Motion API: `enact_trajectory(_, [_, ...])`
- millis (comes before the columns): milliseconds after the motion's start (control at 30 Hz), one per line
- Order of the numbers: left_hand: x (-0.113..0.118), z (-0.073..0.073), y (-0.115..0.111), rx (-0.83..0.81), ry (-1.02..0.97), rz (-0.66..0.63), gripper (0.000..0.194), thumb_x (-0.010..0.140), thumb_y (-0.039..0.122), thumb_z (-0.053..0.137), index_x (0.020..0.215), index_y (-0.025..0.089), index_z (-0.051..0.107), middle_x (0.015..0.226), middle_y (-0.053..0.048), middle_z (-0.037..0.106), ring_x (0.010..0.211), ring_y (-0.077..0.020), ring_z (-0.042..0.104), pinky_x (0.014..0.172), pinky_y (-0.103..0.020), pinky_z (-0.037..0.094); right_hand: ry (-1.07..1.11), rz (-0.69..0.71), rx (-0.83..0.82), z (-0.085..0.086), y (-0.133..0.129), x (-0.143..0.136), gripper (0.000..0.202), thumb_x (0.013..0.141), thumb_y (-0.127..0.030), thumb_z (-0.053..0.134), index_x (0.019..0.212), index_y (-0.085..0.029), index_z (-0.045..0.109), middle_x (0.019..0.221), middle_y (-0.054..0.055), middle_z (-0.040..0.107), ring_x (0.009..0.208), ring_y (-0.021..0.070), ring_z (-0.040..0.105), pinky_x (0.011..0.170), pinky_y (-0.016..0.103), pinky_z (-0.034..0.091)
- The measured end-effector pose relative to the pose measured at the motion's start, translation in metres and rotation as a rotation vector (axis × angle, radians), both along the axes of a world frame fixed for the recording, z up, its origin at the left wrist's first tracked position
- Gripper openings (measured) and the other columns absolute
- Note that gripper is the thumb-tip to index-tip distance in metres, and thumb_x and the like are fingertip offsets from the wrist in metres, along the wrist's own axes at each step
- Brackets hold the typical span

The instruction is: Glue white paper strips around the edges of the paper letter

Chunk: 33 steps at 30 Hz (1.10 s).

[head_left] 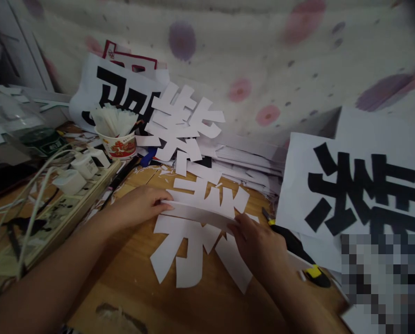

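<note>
Left hand (151, 204), thumb and fingertips pinched together on one end of a white paper strip (200, 214); right hand (258, 239), fingers curled and pinched on the strip's other end. Strip: held across the middle of a large white paper cut-out (189, 260) on the table (124, 297), slightly bowed between the hands; whether strip and cut-out are one piece cannot be told. Handling, as judged: very light, thin, springy; bends readily, creases if squeezed, probably slides easily on smooth wood. Best hold: flat pinch near each end, light tension, no twist. Cut-out: broad arms at the near side, likely fair places to grip or press; narrow joins and pointed corners likely to tear or fold, better left unpulled. Beyond, at the back: a second white cut-out (174, 148), leaning before a sheet with black characters (113, 88); beside it, a paper tub (120, 146) filled with pale strips. Left: power strip (64, 211) with white plugs seated. Right: black-and-yellow cutter (292, 241), just beyond the right hand; next to it, a white sheet bearing a black character (360, 185).
</note>
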<state>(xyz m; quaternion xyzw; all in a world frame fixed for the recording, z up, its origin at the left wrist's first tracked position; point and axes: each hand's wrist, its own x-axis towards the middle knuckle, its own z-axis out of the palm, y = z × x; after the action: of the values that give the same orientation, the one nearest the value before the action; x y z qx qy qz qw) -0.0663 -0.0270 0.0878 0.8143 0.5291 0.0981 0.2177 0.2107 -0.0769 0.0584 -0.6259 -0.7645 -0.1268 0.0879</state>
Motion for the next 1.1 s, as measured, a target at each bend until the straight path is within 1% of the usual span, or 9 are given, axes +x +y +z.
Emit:
enact_trajectory(100, [-0.001,-0.001,0.000,0.000,0.015,-0.011,0.026,0.083,0.040,0.047,0.081,0.020,0.064,0.072,0.001,0.065,0.066,-0.0131,0.057,0.058,-0.022,0.034,0.025,0.027,0.027,-0.002,0.002,0.000,0.016,0.086,-0.031,0.045,0.080,-0.022,0.057,0.062,0.000,0.063,0.054,0.0157,0.059,0.046,0.024,0.020])
enact_trajectory(233, [-0.001,-0.003,0.000,-0.014,0.034,-0.047,0.023,0.083,0.037,0.047,0.079,0.020,0.062,0.070,0.001,0.063,0.064,-0.0132,0.055,0.056,-0.023,0.032,0.044,0.070,0.059,-0.006,0.005,0.000,0.017,0.087,-0.030,0.044,0.081,-0.022,0.058,0.064,0.000,0.064,0.055,0.0156,0.059,0.047,0.024,0.022])
enact_trajectory(433, [-0.002,-0.001,-0.001,-0.022,0.030,-0.051,0.020,0.081,0.034,0.048,0.076,0.020,0.061,0.071,0.001,0.061,0.064,-0.0131,0.054,0.056,-0.023,0.031,0.044,0.080,0.034,-0.004,0.003,0.000,0.021,0.088,-0.031,0.041,0.080,-0.022,0.057,0.064,0.000,0.066,0.054,0.0158,0.061,0.046,0.024,0.023])
enact_trajectory(533, [-0.004,0.001,-0.003,-0.031,0.051,-0.076,0.018,0.077,0.035,0.052,0.072,0.020,0.060,0.066,0.003,0.059,0.059,-0.0116,0.051,0.053,-0.022,0.028,0.038,0.065,-0.042,0.003,-0.002,-0.003,0.019,0.087,-0.033,0.045,0.077,-0.022,0.056,0.059,-0.001,0.066,0.050,0.0161,0.061,0.044,0.025,0.022])
enact_trajectory(667, [-0.003,0.001,-0.006,-0.062,0.106,-0.121,0.017,0.075,0.035,0.054,0.070,0.019,0.056,0.063,0.004,0.057,0.055,-0.0106,0.047,0.049,-0.023,0.024,-0.022,0.069,-0.232,0.014,-0.010,-0.009,0.010,0.085,-0.027,0.050,0.077,-0.023,0.056,0.055,-0.002,0.066,0.047,0.0177,0.062,0.043,0.026,0.020])
enact_trajectory(733, [-0.001,0.000,-0.007,-0.061,0.123,-0.130,0.019,0.075,0.038,0.055,0.070,0.019,0.055,0.064,0.003,0.057,0.056,-0.0108,0.047,0.049,-0.023,0.023,-0.049,0.058,-0.280,0.016,-0.013,-0.011,0.009,0.085,-0.024,0.051,0.077,-0.023,0.056,0.055,-0.002,0.066,0.049,0.0189,0.063,0.043,0.027,0.019])
enact_trajectory(867, [0.003,-0.001,-0.006,-0.029,0.085,-0.176,0.022,0.079,0.039,0.052,0.072,0.019,0.057,0.066,0.003,0.057,0.059,-0.0113,0.049,0.051,-0.022,0.026,-0.046,0.053,-0.300,0.016,-0.014,-0.012,0.011,0.086,-0.022,0.049,0.077,-0.023,0.056,0.056,0.000,0.066,0.050,0.0195,0.064,0.043,0.027,0.019])
enact_trajectory(1000, [0.004,-0.002,-0.006,-0.029,-0.028,-0.280,0.021,0.085,0.032,0.046,0.082,0.020,0.063,0.083,-0.001,0.063,0.074,-0.0137,0.056,0.062,-0.022,0.034,-0.048,0.050,-0.307,0.015,-0.012,-0.011,0.011,0.087,-0.022,0.048,0.078,-0.022,0.056,0.057,0.000,0.067,0.050,0.0194,0.064,0.043,0.027,0.020])
enact_trajectory(1100, [0.004,-0.003,-0.007,-0.054,-0.037,-0.281,0.021,0.085,0.031,0.047,0.083,0.020,0.065,0.085,-0.002,0.065,0.077,-0.0150,0.057,0.065,-0.022,0.037,-0.051,0.024,-0.350,0.017,-0.012,-0.012,0.015,0.088,-0.023,0.046,0.079,-0.022,0.057,0.061,0.001,0.068,0.053,0.0199,0.065,0.043,0.027,0.021])
